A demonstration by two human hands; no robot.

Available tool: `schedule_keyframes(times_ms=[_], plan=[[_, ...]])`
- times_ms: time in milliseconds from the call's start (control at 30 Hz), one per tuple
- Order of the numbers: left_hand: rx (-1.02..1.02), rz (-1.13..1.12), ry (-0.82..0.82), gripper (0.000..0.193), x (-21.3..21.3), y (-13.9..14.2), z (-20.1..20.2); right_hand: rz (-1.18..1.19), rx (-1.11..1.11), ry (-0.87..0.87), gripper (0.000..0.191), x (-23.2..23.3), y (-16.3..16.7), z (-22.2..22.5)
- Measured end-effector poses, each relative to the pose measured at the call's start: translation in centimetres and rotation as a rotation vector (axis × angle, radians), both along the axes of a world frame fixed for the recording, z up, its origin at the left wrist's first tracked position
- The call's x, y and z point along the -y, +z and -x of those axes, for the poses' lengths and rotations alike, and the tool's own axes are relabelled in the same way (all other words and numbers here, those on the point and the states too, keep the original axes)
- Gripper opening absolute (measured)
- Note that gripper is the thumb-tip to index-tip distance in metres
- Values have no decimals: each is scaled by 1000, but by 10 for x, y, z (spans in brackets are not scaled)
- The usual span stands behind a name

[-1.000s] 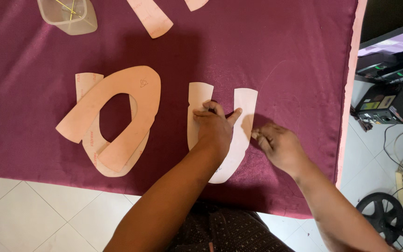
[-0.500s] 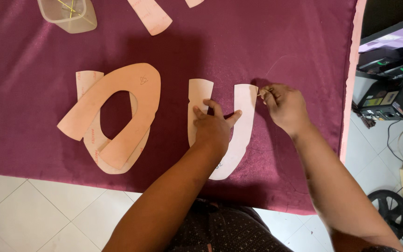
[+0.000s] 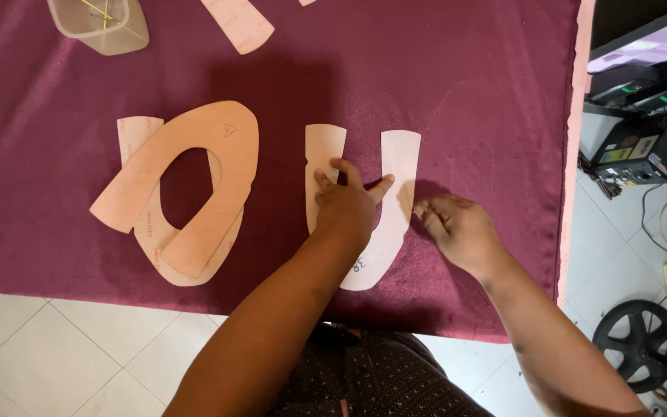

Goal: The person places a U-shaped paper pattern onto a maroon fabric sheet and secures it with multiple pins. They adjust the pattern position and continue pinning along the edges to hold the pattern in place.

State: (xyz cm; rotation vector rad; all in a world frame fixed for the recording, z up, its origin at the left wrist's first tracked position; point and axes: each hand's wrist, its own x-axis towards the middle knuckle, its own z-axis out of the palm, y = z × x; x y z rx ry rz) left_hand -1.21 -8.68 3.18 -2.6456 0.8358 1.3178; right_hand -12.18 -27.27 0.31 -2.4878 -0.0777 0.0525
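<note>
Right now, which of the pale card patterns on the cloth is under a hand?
The U-shaped pattern in the middle: the left hand presses flat on it. The stacked looped patterns to its left lie untouched.

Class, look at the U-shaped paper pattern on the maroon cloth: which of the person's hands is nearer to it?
Left. The left hand lies pressed flat on the U-shaped paper pattern, fingers spread across both its arms. The right hand is beside the pattern's right edge, on the maroon cloth.

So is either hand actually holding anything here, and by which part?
Nothing is lifted. The left hand presses flat on the U-shaped card pattern, across its inner notch. The right hand touches the pattern's outer right edge; whether it pinches anything cannot be told.
</note>
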Motion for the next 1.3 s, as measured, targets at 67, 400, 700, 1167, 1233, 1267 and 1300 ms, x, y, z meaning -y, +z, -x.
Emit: schedule_keyframes(times_ms=[67,400,700,1167,1233,1267,1300], plan=[[-74,-37,32,117,3,0,-1,-36,-17,-66,11,2,0,-4],[56,111,9,99,-17,-14,11,-39,-10,48,17,-18,-1,36],[74,22,-90,108,-20,-6,12,-29,-44,-231,13,6,-13,-37],[-62,58,49,115,-21,12,4,-56,-9,-198,22,-43,-8,58],[-28,64,1,115,-22,11,2,-63,24,-136,24,-56,-3,76],[4,72,-27,115,-22,9,2,-69,29,-139,22,-60,-2,79],[33,80,-53,114,-22,7,3,-76,32,-140,21,-64,-1,81]])
